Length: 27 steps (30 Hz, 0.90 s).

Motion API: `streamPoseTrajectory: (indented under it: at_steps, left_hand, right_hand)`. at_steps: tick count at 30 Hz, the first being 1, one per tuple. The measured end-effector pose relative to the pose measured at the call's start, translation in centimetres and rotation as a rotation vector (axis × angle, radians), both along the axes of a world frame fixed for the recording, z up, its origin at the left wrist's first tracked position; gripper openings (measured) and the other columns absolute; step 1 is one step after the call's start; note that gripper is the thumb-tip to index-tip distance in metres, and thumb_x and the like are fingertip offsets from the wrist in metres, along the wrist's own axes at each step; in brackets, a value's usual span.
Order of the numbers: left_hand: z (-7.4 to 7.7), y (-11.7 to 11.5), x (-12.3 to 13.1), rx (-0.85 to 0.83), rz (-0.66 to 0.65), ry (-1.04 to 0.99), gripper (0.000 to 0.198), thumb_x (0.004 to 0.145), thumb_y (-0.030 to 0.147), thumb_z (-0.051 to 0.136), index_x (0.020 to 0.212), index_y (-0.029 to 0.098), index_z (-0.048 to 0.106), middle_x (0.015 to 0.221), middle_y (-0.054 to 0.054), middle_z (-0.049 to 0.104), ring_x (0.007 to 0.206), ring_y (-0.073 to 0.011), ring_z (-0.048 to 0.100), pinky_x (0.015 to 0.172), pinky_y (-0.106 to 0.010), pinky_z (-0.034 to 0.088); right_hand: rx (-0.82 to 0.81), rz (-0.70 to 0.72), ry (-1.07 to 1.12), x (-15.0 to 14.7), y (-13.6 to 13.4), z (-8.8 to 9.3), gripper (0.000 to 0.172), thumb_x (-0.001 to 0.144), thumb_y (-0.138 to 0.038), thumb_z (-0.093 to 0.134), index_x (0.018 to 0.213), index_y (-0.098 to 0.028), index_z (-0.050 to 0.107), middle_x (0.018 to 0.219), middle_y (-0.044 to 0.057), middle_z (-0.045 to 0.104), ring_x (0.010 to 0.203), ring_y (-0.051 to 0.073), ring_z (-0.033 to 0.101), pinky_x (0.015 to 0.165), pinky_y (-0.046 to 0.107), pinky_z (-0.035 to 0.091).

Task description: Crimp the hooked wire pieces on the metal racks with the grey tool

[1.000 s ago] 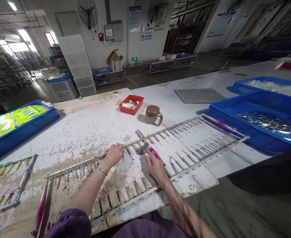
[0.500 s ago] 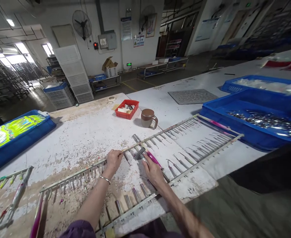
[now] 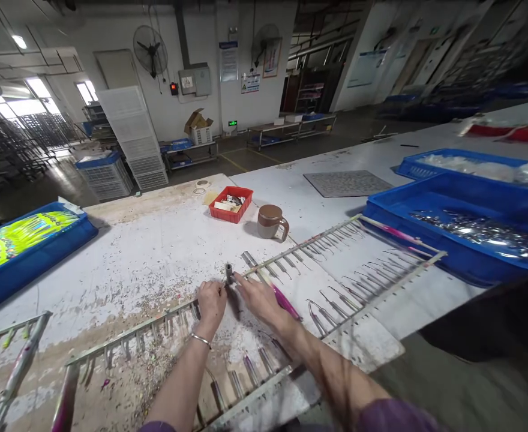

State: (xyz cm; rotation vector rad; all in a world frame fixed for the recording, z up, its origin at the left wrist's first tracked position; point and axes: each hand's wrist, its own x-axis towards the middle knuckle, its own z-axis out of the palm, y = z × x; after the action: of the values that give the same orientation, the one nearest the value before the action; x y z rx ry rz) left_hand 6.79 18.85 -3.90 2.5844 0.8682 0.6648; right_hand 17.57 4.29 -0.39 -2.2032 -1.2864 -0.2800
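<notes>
My left hand (image 3: 210, 301) is closed in a pinch at the upper rail of a long metal rack (image 3: 133, 329); what its fingertips hold is hidden. Just right of it, my right hand (image 3: 257, 297) reaches to the same spot, its fingers around a small hammer (image 3: 228, 273). Only the grey head shows, standing over the rail with a round end up; the handle is hidden. Thin hooked metal tools (image 3: 331, 306) line both rails and point inward. A flat metal bar with a magenta end (image 3: 286, 302) crosses the rack beside my right hand.
A brown mug (image 3: 270, 222) and a red tray of small parts (image 3: 231, 205) stand beyond the rack. A blue bin of shiny metal pieces (image 3: 466, 231) is at right, a blue bin of yellow-green packets (image 3: 25, 240) at left. Debris (image 3: 156, 294) litters the tabletop.
My right hand has moved left and up with the hammer, bringing its head beside my left fingertips and turning it upright. My left hand stays at the rail; the view has shifted slightly.
</notes>
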Motion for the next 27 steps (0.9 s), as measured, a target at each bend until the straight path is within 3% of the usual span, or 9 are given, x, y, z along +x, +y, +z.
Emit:
streamPoseTrajectory:
  at_steps: [5, 10, 15, 21, 25, 27]
  left_hand:
    - [0.0, 0.1, -0.4, -0.004, -0.043, 0.000, 0.016, 0.094, 0.014, 0.065, 0.088, 0.021, 0.078, 0.091, -0.007, 0.076, 0.097, -0.0240, 0.064, 0.090, -0.037, 0.044]
    - [0.0, -0.2, -0.6, 0.004, -0.053, 0.010, 0.023, 0.100, 0.017, 0.058, 0.091, 0.022, 0.079, 0.090, -0.008, 0.074, 0.097, -0.0255, 0.064, 0.091, -0.040, 0.045]
    - [0.0, -0.5, -0.6, 0.026, -0.039, 0.039, 0.020, 0.100, 0.019, 0.060, 0.094, 0.021, 0.079, 0.094, -0.010, 0.074, 0.101, -0.0281, 0.064, 0.092, -0.042, 0.045]
    - [-0.1, -0.5, -0.5, 0.036, -0.039, 0.022, 0.025, 0.103, 0.018, 0.055, 0.089, 0.020, 0.076, 0.089, -0.009, 0.074, 0.097, -0.0273, 0.065, 0.091, -0.042, 0.046]
    - [-0.3, -0.3, -0.5, 0.046, -0.035, 0.006, 0.020, 0.099, 0.017, 0.060, 0.084, 0.019, 0.074, 0.089, -0.010, 0.072, 0.096, -0.0272, 0.065, 0.089, -0.041, 0.046]
    - [-0.3, -0.2, -0.6, 0.046, -0.047, -0.003, 0.019, 0.099, 0.018, 0.061, 0.087, 0.020, 0.075, 0.089, -0.009, 0.072, 0.095, -0.0263, 0.064, 0.089, -0.040, 0.046]
  right_hand:
    - [0.187, 0.009, -0.017, 0.2, -0.5, 0.2, 0.047, 0.113, -0.032, 0.042, 0.156, -0.021, 0.059, 0.115, 0.013, 0.081, 0.104, 0.023, 0.077, 0.089, 0.032, 0.061]
    - [-0.006, 0.016, 0.000, 0.3, -0.5, -0.2, 0.042, 0.110, -0.035, 0.045, 0.141, -0.025, 0.072, 0.085, 0.006, 0.080, 0.073, 0.020, 0.074, 0.069, 0.027, 0.059]
    - [0.169, 0.001, 0.019, 0.4, -0.7, 0.7, 0.050, 0.113, -0.035, 0.038, 0.157, -0.022, 0.058, 0.122, 0.013, 0.079, 0.108, 0.025, 0.075, 0.092, 0.034, 0.061]
    - [0.022, 0.019, 0.027, -0.3, -0.8, -0.1, 0.044, 0.111, -0.036, 0.043, 0.141, -0.025, 0.073, 0.084, 0.008, 0.080, 0.070, 0.023, 0.075, 0.067, 0.031, 0.060]
    - [0.155, 0.040, 0.015, 0.0, -0.8, 0.9, 0.049, 0.113, -0.035, 0.039, 0.156, -0.024, 0.060, 0.111, 0.011, 0.081, 0.099, 0.024, 0.077, 0.087, 0.034, 0.063]
    - [0.160, 0.014, 0.013, 0.0, -0.7, 0.8, 0.050, 0.113, -0.033, 0.038, 0.157, -0.021, 0.058, 0.115, 0.013, 0.081, 0.103, 0.024, 0.076, 0.090, 0.035, 0.063]
